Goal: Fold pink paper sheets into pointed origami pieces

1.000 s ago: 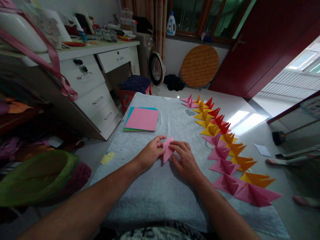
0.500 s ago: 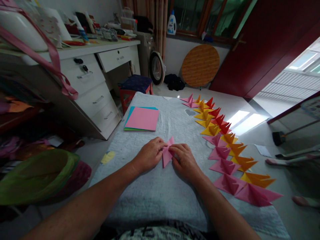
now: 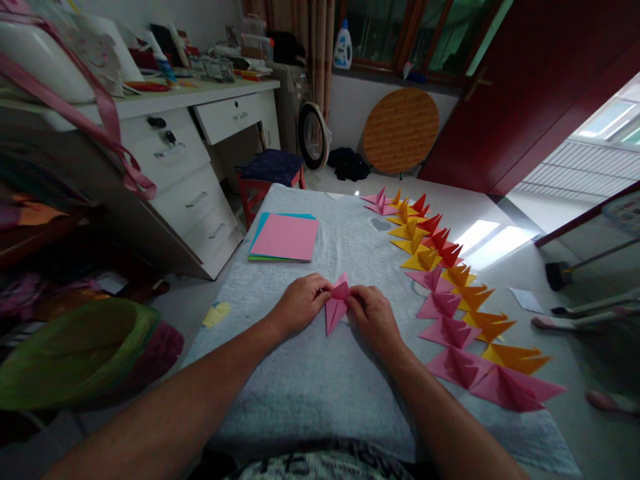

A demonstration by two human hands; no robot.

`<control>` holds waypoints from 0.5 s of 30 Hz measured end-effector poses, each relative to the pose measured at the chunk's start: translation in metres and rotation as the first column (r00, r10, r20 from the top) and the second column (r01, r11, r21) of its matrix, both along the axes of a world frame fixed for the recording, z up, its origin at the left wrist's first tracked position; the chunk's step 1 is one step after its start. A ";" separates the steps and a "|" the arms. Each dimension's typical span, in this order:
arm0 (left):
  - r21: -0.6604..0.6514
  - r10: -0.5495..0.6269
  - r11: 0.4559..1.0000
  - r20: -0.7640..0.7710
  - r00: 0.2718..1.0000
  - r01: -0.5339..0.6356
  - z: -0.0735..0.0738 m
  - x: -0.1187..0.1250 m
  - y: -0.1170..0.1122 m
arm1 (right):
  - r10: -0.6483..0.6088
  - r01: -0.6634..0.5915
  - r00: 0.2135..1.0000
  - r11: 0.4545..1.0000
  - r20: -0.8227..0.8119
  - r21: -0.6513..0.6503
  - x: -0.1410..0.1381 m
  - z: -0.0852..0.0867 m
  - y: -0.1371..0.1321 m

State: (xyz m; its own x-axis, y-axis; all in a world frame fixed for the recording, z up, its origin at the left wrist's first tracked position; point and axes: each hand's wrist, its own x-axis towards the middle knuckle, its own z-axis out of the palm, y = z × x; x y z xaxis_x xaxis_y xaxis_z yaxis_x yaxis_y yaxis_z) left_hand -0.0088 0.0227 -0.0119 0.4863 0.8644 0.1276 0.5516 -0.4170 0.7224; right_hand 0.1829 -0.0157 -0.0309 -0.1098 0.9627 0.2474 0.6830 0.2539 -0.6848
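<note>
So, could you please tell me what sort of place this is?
Probably a room in a home, judging by the grey front-loading washing machine with its round door open, the long white drawer desk, and the white plastic bottle with a blue cap.

On the table [image 3: 320,400], the left hand [image 3: 303,303] is at nine o'clock of the folded paper [image 3: 335,315] and the right hand [image 3: 374,313] at three o'clock, both touching it. From this paper, I find the stack of sheets [image 3: 286,238] at eleven o'clock. The folded figures [image 3: 439,306] stand along the table's side, from one to four o'clock. Outside the table, I see from my remote post the stool [image 3: 273,167] at eleven, the desk [image 3: 187,173] between ten and eleven, and the bin [image 3: 163,353] near nine.
</note>
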 end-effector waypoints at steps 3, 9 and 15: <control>0.028 0.079 0.997 -0.036 0.996 -0.078 -0.005 0.005 0.002 | -0.073 0.069 0.995 0.996 -0.070 -0.050 -0.003 -0.001 0.002; 0.015 0.167 0.986 -0.067 0.984 -0.166 -0.005 0.012 -0.001 | -0.097 0.097 0.994 0.995 -0.047 -0.001 -0.005 -0.004 0.002; 0.074 0.163 0.985 -0.122 0.979 -0.155 -0.006 0.013 -0.002 | -0.010 -0.009 0.987 0.993 0.162 0.116 -0.004 -0.006 0.003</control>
